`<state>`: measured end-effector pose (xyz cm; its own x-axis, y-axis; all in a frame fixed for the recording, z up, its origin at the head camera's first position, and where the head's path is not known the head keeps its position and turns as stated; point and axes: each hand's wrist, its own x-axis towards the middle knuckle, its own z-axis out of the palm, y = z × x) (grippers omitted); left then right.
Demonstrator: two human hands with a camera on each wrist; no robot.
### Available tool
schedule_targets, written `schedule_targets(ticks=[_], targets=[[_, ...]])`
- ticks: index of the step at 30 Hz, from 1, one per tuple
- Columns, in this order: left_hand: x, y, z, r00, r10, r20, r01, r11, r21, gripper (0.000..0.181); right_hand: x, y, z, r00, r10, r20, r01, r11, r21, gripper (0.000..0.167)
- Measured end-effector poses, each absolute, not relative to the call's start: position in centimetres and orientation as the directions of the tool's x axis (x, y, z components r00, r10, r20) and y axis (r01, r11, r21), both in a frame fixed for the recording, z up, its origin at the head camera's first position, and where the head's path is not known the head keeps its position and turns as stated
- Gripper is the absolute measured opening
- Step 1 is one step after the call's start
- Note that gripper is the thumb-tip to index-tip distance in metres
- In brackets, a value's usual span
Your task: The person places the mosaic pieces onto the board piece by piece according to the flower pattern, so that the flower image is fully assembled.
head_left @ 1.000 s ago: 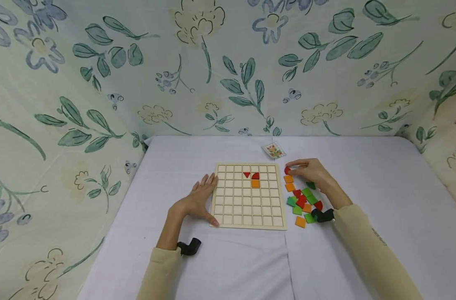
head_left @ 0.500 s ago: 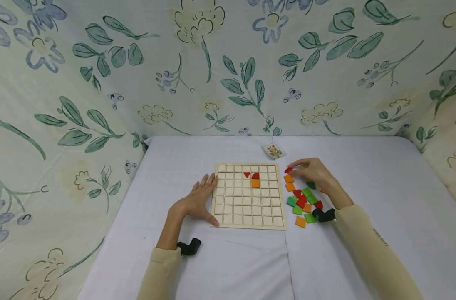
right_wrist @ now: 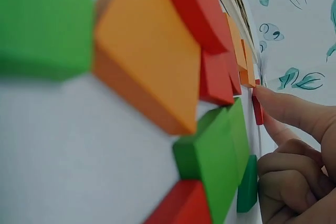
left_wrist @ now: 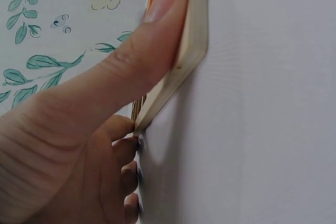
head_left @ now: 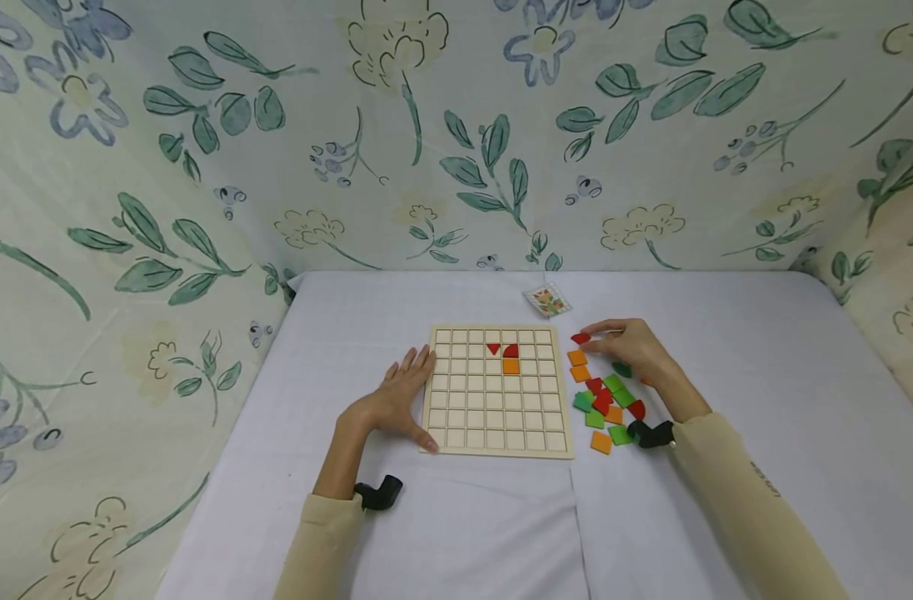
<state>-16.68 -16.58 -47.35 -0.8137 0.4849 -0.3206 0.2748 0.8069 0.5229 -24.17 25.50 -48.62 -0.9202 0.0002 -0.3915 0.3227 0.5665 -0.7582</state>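
Note:
A pale wooden board (head_left: 466, 417) with a square grid lies flat on the table. My left hand (head_left: 394, 398) rests along its left edge with fingers spread, and the thumb touches the near-left corner; in the left wrist view the thumb (left_wrist: 126, 64) lies over the board's rim. Three pieces sit in the grid: a red triangle (head_left: 494, 348), a red quarter-circle (head_left: 511, 352) and an orange square (head_left: 511, 367). Right of the board, my right hand (head_left: 636, 350) pinches a small red rounded wooden piece (head_left: 580, 338) between thumb and index finger, low at the tabletop.
Orange squares (head_left: 578, 357) lie just below the right fingertips. A loose pile of green squares (head_left: 620, 435), red and orange pieces is under the right wrist. A dark green piece (head_left: 621, 369) lies by the palm. A printed card (head_left: 548, 301) lies behind the board.
The pinched red piece has turned a little between the right fingers and shifted slightly right. The left hand and the board have stayed in place.

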Motion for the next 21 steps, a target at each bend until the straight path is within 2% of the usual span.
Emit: schedule_targets(ticks=[12,21], targets=[[-16.66,-16.5,-47.41,-0.819,0.474,-0.323,0.272,0.816,0.51,0.155,-23.88,25.07,-48.35,-0.94,0.031,-0.34,0.299,0.556,-0.776,0.048],[-16.71,-16.57,-47.64,-0.818,0.476,-0.324,0.274,0.817,0.508,0.155,-23.72,24.66,-48.21,-0.938,0.037,-0.345,0.307,0.551,-0.776,0.048]])
